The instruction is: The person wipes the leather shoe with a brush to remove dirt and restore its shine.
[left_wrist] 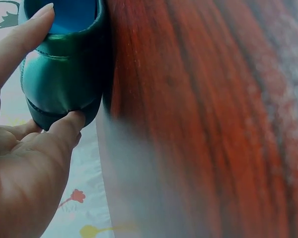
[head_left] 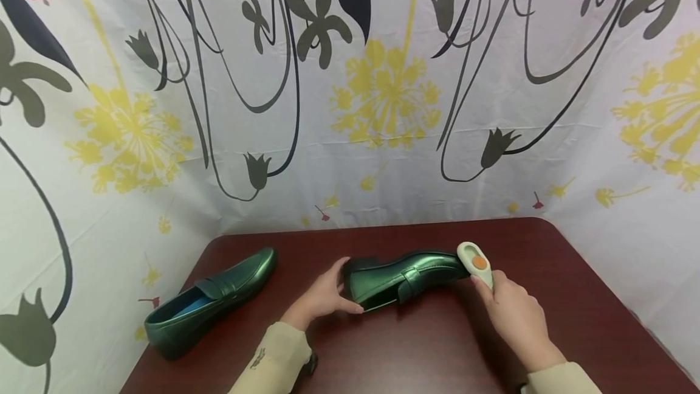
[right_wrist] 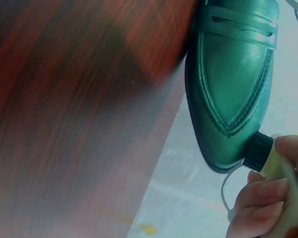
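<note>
1. Left hand: fingers gripping the green loafer by its heel, lower centre of frame.
2. Right hand: fingers holding a pale brush at its toe.
3. Second loafer: counter, lower left.

- Shoe: glossy green loafer with a strap across the top, blue inside, black heel; tipped on its side over the counter, opening toward the near edge, toe to the right, heel end held in the left hand's grip.
- Brush: pale handle with an orange oval, dark ribbed head against the toe; held slantwise in the right hand's grip.
</note>
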{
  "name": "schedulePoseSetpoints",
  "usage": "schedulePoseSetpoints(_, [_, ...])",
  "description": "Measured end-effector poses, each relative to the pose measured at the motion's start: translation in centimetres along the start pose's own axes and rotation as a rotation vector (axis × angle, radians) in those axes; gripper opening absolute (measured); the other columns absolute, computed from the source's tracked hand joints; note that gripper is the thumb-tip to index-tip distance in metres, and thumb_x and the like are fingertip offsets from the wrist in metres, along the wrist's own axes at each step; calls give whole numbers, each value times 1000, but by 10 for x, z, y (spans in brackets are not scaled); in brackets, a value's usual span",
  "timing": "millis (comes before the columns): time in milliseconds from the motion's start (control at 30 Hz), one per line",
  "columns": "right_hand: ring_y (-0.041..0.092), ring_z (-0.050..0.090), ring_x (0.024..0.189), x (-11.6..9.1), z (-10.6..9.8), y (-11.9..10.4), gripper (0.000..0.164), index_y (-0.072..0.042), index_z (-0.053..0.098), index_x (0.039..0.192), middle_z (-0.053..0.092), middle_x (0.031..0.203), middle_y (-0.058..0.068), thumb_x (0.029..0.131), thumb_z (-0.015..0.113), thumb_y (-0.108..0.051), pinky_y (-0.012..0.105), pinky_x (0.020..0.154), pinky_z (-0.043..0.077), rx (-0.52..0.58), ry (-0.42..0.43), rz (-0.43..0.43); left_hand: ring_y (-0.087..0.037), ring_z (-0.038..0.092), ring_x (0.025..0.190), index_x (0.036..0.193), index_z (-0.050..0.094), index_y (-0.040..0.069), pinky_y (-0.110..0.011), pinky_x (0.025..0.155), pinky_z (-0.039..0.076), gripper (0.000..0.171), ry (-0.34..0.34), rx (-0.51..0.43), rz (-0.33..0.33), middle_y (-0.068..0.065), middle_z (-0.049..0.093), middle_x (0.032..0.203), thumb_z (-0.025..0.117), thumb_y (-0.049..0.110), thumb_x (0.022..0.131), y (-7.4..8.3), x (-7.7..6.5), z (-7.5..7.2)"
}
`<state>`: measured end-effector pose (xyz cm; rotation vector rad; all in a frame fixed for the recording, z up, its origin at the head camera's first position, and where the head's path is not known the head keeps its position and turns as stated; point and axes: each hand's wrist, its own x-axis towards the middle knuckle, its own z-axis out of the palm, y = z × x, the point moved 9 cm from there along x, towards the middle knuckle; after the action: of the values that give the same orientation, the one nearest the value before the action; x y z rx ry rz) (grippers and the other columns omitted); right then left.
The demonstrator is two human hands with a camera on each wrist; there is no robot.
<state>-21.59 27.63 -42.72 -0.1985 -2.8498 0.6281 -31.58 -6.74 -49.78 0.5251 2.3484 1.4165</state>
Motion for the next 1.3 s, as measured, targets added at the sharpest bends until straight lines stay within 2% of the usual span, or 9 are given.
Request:
schedulePoseSetpoints(300, [30, 57, 55, 4, 2, -22, 50, -1, 54, 95, 58, 69, 10, 104, 48, -50, 46, 45, 40, -12, 52, -47, -36, 34, 149, 161, 18, 13, -46, 113, 42, 118, 2, -11, -2, -12, 17, 169, 94, 19, 71, -1, 1, -1])
schedulePoseSetpoints(500, [38, 62, 61, 5, 2, -39, 44, 1, 60, 109, 68, 81, 20, 103, 56, -42, 50, 46, 42, -3, 101, -90, -36, 33, 150, 161, 17, 12, -46, 114, 42, 118, 0, -17, 0, -13, 17, 169, 93, 17, 71, -1, 1, -1])
schedulePoseSetpoints(600, [37, 63, 60, 6, 4, -48, 42, 2, 62, 111, 69, 82, 20, 101, 59, -39, 49, 45, 43, -7, 117, -112, -36, 33, 150, 161, 17, 13, -46, 114, 42, 118, -1, -14, -1, -12, 16, 169, 93, 17, 71, -2, 1, -1])
schedulePoseSetpoints(1100, [23, 49, 46, 7, 24, -82, 38, -1, 58, 94, 57, 64, 9, 100, 62, -39, 37, 40, 36, -65, 37, -144, -36, 34, 150, 161, 18, 14, -46, 113, 42, 117, -3, -20, 9, -12, 16, 169, 93, 17, 71, -3, 1, -1])
schedulePoseSetpoints(1300, [21, 50, 46, 5, 32, -101, 38, -1, 60, 96, 60, 68, 9, 100, 63, -39, 36, 40, 37, -80, 39, -181, -36, 34, 150, 161, 19, 13, -45, 113, 43, 117, -1, -17, 18, -13, 17, 168, 93, 17, 71, -3, 2, 0])
